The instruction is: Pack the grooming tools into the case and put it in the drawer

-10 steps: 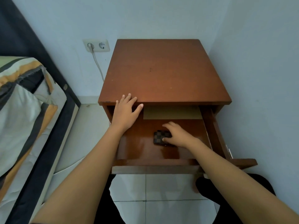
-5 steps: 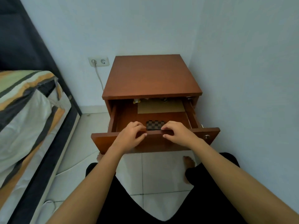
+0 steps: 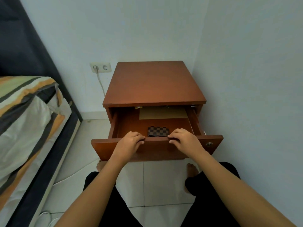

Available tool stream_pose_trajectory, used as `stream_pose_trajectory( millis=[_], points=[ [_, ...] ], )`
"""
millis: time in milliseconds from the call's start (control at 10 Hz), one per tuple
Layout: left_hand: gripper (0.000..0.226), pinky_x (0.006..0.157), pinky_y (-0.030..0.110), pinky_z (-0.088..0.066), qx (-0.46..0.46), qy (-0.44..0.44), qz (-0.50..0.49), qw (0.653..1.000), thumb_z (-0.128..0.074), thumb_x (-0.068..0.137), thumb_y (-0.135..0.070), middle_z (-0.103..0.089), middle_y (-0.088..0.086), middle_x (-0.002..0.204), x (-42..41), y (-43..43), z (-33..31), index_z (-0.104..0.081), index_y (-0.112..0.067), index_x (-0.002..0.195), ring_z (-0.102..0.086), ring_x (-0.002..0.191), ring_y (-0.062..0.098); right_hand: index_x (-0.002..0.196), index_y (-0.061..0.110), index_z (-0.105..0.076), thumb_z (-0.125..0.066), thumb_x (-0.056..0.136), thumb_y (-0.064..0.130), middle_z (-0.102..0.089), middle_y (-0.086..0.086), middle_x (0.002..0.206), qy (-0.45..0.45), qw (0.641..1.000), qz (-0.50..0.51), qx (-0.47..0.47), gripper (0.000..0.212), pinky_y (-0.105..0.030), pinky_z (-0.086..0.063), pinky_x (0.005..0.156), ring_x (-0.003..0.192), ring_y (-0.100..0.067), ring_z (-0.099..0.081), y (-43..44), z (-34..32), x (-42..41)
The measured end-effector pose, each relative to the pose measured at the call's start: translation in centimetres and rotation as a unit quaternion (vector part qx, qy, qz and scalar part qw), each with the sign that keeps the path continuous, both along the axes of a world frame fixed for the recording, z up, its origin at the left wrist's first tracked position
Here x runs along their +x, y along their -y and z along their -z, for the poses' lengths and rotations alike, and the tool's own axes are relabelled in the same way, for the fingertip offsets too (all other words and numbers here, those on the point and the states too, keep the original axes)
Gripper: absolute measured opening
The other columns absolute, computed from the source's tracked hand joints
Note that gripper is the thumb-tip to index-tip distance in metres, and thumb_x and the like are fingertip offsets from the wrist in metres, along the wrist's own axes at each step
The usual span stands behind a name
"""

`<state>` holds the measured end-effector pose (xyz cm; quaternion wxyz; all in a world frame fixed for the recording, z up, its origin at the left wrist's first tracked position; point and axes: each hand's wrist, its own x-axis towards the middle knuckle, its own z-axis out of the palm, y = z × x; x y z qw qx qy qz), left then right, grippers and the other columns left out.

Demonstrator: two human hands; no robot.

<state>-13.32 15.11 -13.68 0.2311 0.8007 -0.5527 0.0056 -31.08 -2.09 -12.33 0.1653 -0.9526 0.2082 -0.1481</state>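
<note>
A small checkered brown case (image 3: 158,131) lies shut on the floor of the open wooden drawer (image 3: 105,147), close behind its front panel. My left hand (image 3: 131,141) grips the top edge of the drawer front, left of the case. My right hand (image 3: 184,139) grips the same edge to the case's right. Both sets of fingers curl over the edge. No grooming tools are in sight.
The drawer belongs to a brown nightstand (image 3: 154,84) in the room's corner, with a wall close on the right. A tan card (image 3: 163,113) lies at the drawer's back. A bed with a striped cover (image 3: 24,115) stands to the left. A wall socket (image 3: 100,67) holds a white cable.
My right hand let go of the case inside the drawer, and both hands came to the drawer's front edge. My head moved back from the nightstand.
</note>
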Motion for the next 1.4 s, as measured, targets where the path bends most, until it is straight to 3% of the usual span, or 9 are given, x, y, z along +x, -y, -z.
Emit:
stream_pose_trajectory(
  millis=[100, 300, 400, 600, 700, 800, 1000, 1200, 1400],
  points=[
    [0.025, 0.083, 0.028, -0.05, -0.03, 0.007, 0.002, 1.0, -0.058, 0.09, -0.017, -0.067, 0.006, 0.109, 1.1, 1.3, 0.2, -0.066, -0.01, 0.112, -0.059, 0.101, 0.02, 0.109, 0.015, -0.068, -0.063, 0.086, 0.022, -0.068, -0.001, 0.104, 0.024, 1.0, -0.002, -0.01, 0.024, -0.028, -0.054, 0.079, 0.098, -0.016, -0.06, 1.4, 0.5, 1.2],
    [0.028, 0.085, 0.023, -0.043, -0.06, -0.042, -0.042, 0.996, -0.055, 0.092, -0.019, -0.063, 0.005, 0.115, 4.2, 5.3, 0.8, -0.063, -0.01, 0.117, -0.055, 0.107, 0.017, 0.106, 0.011, -0.068, -0.062, 0.087, 0.016, -0.067, -0.003, 0.101, 0.065, 0.997, 0.025, -0.012, 0.021, -0.026, -0.052, 0.078, 0.096, -0.017, -0.06, 4.5, 1.2, 5.1],
    [0.029, 0.087, 0.022, -0.042, -0.049, -0.048, -0.05, 0.996, -0.055, 0.092, -0.021, -0.061, 0.004, 0.117, 6.2, 7.4, 0.8, -0.062, -0.011, 0.118, -0.053, 0.108, 0.015, 0.105, 0.01, -0.068, -0.063, 0.086, 0.016, -0.067, -0.005, 0.103, 0.066, 0.997, 0.035, -0.017, 0.021, -0.033, -0.056, 0.078, 0.099, -0.018, -0.06, 6.2, 0.8, 7.0],
    [0.051, 0.105, 0.034, -0.035, -0.045, 0.017, -0.069, 0.996, -0.061, 0.088, -0.027, -0.046, 0.01, 0.138, 9.2, 10.2, 0.3, -0.048, -0.008, 0.134, -0.037, 0.131, 0.024, 0.13, 0.007, -0.051, -0.069, 0.081, 0.018, -0.056, -0.012, 0.127, 0.067, 0.995, 0.039, -0.056, 0.053, -0.036, -0.047, 0.098, 0.123, -0.025, -0.049, 9.4, 0.7, 9.9],
    [0.056, 0.106, 0.036, -0.035, -0.016, 0.05, -0.087, 0.995, -0.055, 0.09, -0.036, -0.042, 0.011, 0.142, 10.4, 11.3, 0.8, -0.041, -0.011, 0.138, -0.036, 0.133, 0.025, 0.132, 0.007, -0.048, -0.067, 0.083, 0.021, -0.054, -0.014, 0.131, 0.058, 0.995, 0.047, -0.073, 0.055, -0.037, -0.044, 0.102, 0.125, -0.027, -0.047, 10.6, 1.1, 10.9],
    [0.048, 0.1, 0.04, -0.038, -0.016, 0.1, -0.11, 0.989, -0.054, 0.09, -0.036, -0.05, 0.013, 0.133, 10.7, 12.0, 1.1, -0.049, -0.011, 0.131, -0.045, 0.125, 0.029, 0.124, 0.006, -0.054, -0.067, 0.082, 0.022, -0.057, -0.014, 0.122, 0.067, 0.993, 0.056, -0.084, 0.047, -0.038, -0.047, 0.098, 0.117, -0.028, -0.051, 11.4, 1.5, 11.7],
    [0.032, 0.092, 0.042, -0.041, -0.047, 0.101, -0.178, 0.978, -0.061, 0.086, -0.025, -0.057, 0.015, 0.121, 9.9, 13.5, 1.3, -0.057, -0.01, 0.114, -0.052, 0.114, 0.033, 0.107, 0.011, -0.058, -0.068, 0.078, 0.014, -0.057, -0.011, 0.108, 0.08, 0.987, 0.096, -0.097, 0.03, -0.037, -0.045, 0.083, 0.102, -0.03, -0.052, 11.5, 1.5, 13.0],
    [0.037, 0.1, 0.039, -0.034, 0.0, 0.059, -0.172, 0.983, -0.052, 0.091, -0.028, -0.048, 0.012, 0.132, 9.3, 13.0, 0.0, -0.05, -0.012, 0.124, -0.041, 0.125, 0.029, 0.115, 0.011, -0.055, -0.065, 0.081, 0.013, -0.053, -0.01, 0.115, 0.017, 0.994, 0.087, -0.064, 0.036, -0.037, -0.044, 0.085, 0.108, -0.029, -0.048, 10.5, -0.3, 12.5],
    [0.049, 0.101, 0.039, -0.037, 0.068, 0.006, -0.125, 0.99, -0.051, 0.092, -0.034, -0.039, 0.009, 0.142, 8.7, 10.3, -1.9, -0.042, -0.011, 0.134, -0.032, 0.133, 0.026, 0.12, 0.01, -0.052, -0.059, 0.085, 0.012, -0.054, -0.01, 0.119, -0.043, 0.994, 0.094, -0.024, 0.035, -0.039, -0.045, 0.084, 0.11, -0.029, -0.05, 7.8, -1.2, 9.7]
  ],
)
